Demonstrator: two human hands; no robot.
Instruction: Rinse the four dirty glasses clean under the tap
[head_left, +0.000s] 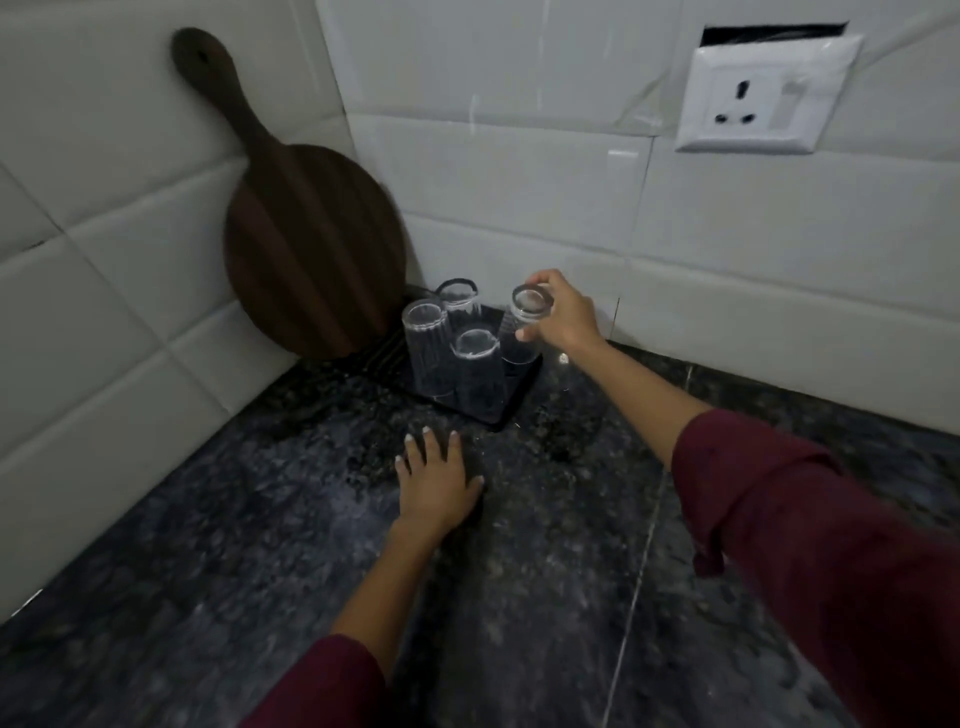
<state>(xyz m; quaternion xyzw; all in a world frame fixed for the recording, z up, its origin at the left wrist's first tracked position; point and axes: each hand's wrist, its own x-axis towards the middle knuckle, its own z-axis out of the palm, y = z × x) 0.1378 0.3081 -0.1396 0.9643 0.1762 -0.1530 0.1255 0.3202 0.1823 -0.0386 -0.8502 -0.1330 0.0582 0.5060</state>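
Head view: right hand grips glass at tray edge; left hand flat

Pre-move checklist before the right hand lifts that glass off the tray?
1. Right hand grips the right-rear glass near its top: ok.
2. Glass off the black tray: cannot tell.
3. Other three glasses stand apart from the gripped one: ok.
4. Left hand flat on the countertop, away from the tray: ok.
5. Tap or sink in view: not ok.
6. Dirt on glasses: cannot tell.
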